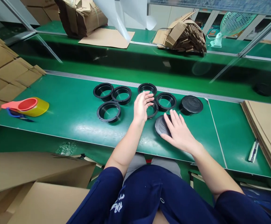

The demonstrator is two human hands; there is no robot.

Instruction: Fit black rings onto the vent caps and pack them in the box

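Observation:
Several black plastic rings lie on the green table (74, 109): two side by side (103, 91) (121, 94), one in front of them (108, 111), one further back (147, 88) and one to the right (165, 101). My left hand (142, 105) hovers open over another ring (153, 109), partly hiding it. My right hand (178, 132) rests flat, fingers spread, on a black round lid (161, 124). A second closed black lid (191, 104) sits right of the rings.
A red and yellow tape dispenser (29, 106) lies at the left. Flat cardboard stacks sit at the far left (7, 77) and right edge (268, 130). A pen-like tool (253, 151) lies near the right. Cardboard piles (184, 34) and a fan (233, 25) stand behind.

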